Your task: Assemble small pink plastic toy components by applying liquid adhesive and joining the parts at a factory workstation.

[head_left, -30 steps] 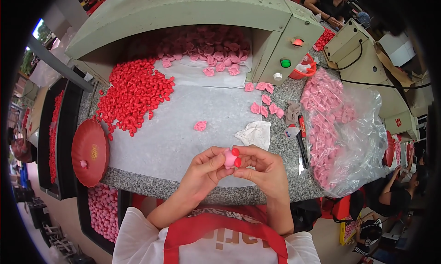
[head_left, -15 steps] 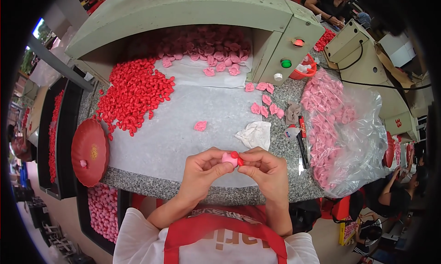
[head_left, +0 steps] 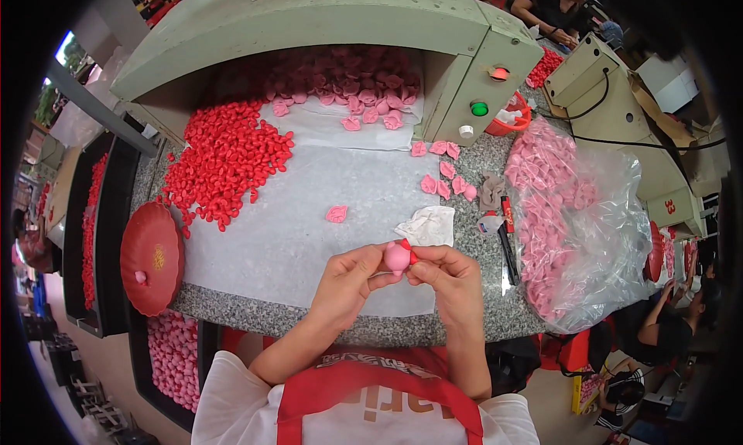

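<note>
Over the near edge of the work surface, both my hands pinch one small pink rounded piece point(head_left: 397, 258). My left hand point(head_left: 346, 281) grips its left side between thumb and fingers. A red part point(head_left: 410, 248) shows at its right side, where the thumb and fingertips of my right hand point(head_left: 450, 278) are closed on it; they hide part of it. Just beyond the hands lies a crumpled white cloth point(head_left: 429, 225). A lone pink folded piece point(head_left: 336, 213) rests on the white sheet point(head_left: 263, 248).
A pale green machine point(head_left: 309, 19) arches over many pink pieces point(head_left: 356, 81). Red pieces point(head_left: 220, 159) are heaped at left, beside a red dish point(head_left: 147, 244). A clear bag of pink pieces point(head_left: 542, 220), a black pen point(head_left: 508, 253) and a red lighter point(head_left: 508, 213) lie at right.
The pink piece has turned between my fingers. Its smooth round side now faces up, and less of the red part shows. Both hands stay nearly in place.
</note>
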`<state>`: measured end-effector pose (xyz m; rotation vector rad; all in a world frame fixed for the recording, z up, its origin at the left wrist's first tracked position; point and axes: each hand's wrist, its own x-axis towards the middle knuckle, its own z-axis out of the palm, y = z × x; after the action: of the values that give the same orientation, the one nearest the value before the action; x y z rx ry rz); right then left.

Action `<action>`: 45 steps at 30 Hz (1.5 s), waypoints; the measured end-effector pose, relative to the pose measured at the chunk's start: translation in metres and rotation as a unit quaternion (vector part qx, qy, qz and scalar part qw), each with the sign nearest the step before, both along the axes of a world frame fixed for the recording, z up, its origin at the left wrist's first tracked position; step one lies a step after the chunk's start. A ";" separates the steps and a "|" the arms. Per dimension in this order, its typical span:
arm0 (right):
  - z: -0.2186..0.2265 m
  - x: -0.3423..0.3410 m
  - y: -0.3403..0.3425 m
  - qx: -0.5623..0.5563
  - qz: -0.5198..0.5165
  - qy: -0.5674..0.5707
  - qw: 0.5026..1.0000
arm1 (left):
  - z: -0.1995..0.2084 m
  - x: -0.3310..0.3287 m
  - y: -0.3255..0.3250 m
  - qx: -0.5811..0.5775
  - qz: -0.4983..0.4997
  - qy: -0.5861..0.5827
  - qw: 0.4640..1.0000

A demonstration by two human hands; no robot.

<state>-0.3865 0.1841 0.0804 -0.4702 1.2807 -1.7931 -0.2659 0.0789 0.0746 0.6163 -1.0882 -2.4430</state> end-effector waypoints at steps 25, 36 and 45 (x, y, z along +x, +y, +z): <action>-0.077 -0.083 0.027 0.219 -0.396 0.419 0.787 | -0.005 0.006 -0.006 0.314 -0.100 0.123 0.936; -0.092 -0.093 0.027 0.239 -0.353 0.366 0.827 | -0.015 0.012 -0.007 0.363 -0.109 0.173 0.909; -0.097 -0.103 0.031 0.309 -0.325 0.382 0.808 | -0.016 0.012 -0.007 0.323 -0.097 0.163 0.927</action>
<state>-0.4895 0.2150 -0.0166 -0.4046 2.7503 -1.5644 -0.2540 0.0719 0.0589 0.2628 -0.2025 -2.9412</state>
